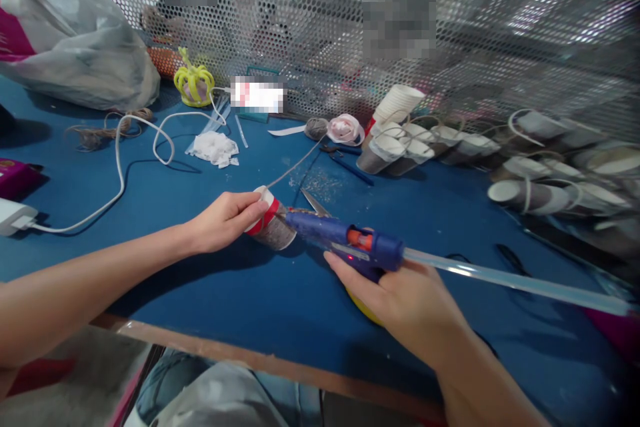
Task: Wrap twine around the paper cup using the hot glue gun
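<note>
My left hand [233, 217] grips a paper cup [277, 232] near its rim, and the cup lies tilted just above or on the blue table. Grey yarn wraps the cup's lower part, with a red band above it. From the cup a grey strand runs back to a small ball of yarn [316, 127]. My right hand [400, 293] is closed around a blue hot glue gun [345, 240], whose nozzle touches or nearly touches the cup's side. A long clear glue stick [505, 275] sticks out of the gun's back. Scissors [315, 203] lie partly hidden beneath the gun.
Several yarn-covered cups [395, 150] with handles line the back right. Blue-handled pliers [350, 163] and a pale ribbon roll [346, 129] lie mid-table. A white cable [120, 167] loops across the left. A perforated metal screen [310, 33] closes off the back.
</note>
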Demonstrator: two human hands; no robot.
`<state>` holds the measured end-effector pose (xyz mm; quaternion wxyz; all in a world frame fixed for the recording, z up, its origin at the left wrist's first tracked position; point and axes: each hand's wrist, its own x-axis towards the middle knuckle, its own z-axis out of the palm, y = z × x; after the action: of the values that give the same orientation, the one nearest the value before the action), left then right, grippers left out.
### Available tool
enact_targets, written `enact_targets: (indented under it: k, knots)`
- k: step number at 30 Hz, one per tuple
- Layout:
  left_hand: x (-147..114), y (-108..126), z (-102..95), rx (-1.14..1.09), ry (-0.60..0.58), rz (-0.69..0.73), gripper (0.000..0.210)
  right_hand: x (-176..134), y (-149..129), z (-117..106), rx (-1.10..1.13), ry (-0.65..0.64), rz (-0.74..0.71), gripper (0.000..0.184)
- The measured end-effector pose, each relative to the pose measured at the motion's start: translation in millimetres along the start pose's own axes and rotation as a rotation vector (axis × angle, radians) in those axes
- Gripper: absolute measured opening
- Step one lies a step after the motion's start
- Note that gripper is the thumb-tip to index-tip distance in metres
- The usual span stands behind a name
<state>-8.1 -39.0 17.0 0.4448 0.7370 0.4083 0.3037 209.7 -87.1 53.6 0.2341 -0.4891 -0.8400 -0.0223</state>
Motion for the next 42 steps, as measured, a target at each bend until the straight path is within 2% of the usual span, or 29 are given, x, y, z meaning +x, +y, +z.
enact_targets:
  k: [3,7,15,20,34,42]
  knots:
    - [-0.2,-0.5,-0.7,0.029,-0.007,-0.003,0.038,-0.9,3.3,1.9,-0.095,-0.007,-0.037,0.045]
    - [-0.8,0.6,-1.6,0.053,-0.023,0.012,0.038,-3.4,5.5,3.5,-0.135,-0.022,0.012,0.042]
    - [-1.1,0.7,-2.0,0.044,-0.026,0.033,0.035,1.5,4.8,0.2,-0.037,-0.055,0.038,0.036]
    - [-0.9,-0.9,-2.7,0.069,-0.035,0.045,0.035,-0.2,3.8,-0.2,-0.047,-0.027,0.026,0.033]
    - [-2.5,1.7,-3.2,0.119,-0.034,0.076,0.03,4.7,8.7,0.9,0.118,-0.076,0.17,0.019]
    - [-2.6,2.5,-3.6,0.133,-0.04,0.09,0.03,6.3,7.8,0.1,0.12,-0.068,0.14,0.021]
